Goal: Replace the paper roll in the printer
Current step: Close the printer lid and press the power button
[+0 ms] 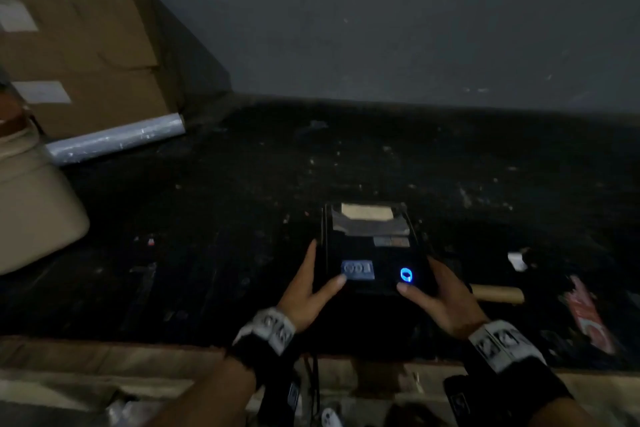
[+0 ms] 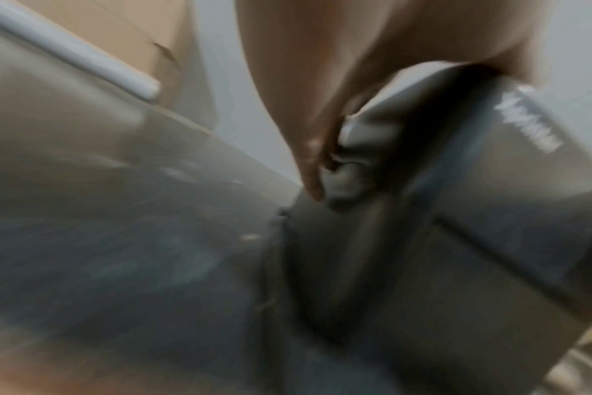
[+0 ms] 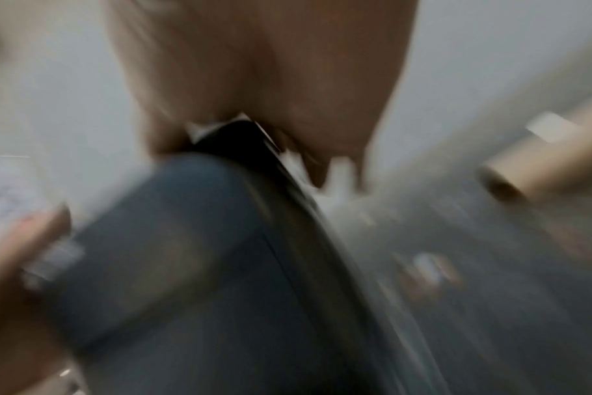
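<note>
A black printer [image 1: 374, 263] with a blue lit button [image 1: 406, 276] sits on the dark table [image 1: 207, 218]. Its rear compartment is open, and a pale tan roll [image 1: 367, 212] shows inside. My left hand [image 1: 325, 263] holds the printer's left side, fingers [image 2: 308, 149] along the wall and thumb on top by a grey label. At the right side my right hand [image 1: 417, 274] holds the printer [image 3: 186, 240], with the thumb on top below the blue light. A bare cardboard tube [image 1: 498, 294] lies just right of that hand, also in the right wrist view [image 3: 541, 165]. Both wrist views are blurred.
Cardboard boxes [image 1: 86, 55] stand at the back left, with a roll of clear film [image 1: 117, 139] lying before them. A beige rounded object [image 1: 31, 211] sits at the left edge. At the right lie a small white item [image 1: 517, 260] and a red packet [image 1: 588, 315]. Cables hang below the table's front edge [image 1: 138, 350].
</note>
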`<state>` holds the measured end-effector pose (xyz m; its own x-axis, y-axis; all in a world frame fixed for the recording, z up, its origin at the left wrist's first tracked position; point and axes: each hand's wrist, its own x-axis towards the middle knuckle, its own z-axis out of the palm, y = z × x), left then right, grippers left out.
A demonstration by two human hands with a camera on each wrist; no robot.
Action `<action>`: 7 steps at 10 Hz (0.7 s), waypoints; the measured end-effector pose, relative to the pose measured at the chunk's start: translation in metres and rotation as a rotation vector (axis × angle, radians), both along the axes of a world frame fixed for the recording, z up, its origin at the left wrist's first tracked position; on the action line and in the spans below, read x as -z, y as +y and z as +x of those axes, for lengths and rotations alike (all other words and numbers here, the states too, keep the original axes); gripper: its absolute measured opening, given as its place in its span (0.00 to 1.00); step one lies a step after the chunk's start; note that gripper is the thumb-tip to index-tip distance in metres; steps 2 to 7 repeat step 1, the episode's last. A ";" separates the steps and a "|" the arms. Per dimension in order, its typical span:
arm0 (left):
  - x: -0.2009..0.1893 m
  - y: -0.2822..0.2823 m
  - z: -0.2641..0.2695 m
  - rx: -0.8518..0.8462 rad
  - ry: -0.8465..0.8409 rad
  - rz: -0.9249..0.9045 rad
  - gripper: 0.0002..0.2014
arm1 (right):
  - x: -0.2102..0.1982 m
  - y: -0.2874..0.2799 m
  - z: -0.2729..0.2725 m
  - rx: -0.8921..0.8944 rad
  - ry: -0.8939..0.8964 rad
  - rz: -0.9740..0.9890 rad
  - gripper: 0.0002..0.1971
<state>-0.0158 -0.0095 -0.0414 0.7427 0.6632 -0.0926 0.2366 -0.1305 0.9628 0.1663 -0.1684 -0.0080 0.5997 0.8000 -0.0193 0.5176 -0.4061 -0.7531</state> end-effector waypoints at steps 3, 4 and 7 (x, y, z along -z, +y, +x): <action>0.028 -0.017 -0.034 -0.233 0.007 -0.080 0.37 | -0.065 -0.005 0.009 0.031 -0.176 0.128 0.27; 0.028 -0.017 -0.034 -0.233 0.007 -0.080 0.37 | -0.065 -0.005 0.009 0.031 -0.176 0.128 0.27; 0.028 -0.017 -0.034 -0.233 0.007 -0.080 0.37 | -0.065 -0.005 0.009 0.031 -0.176 0.128 0.27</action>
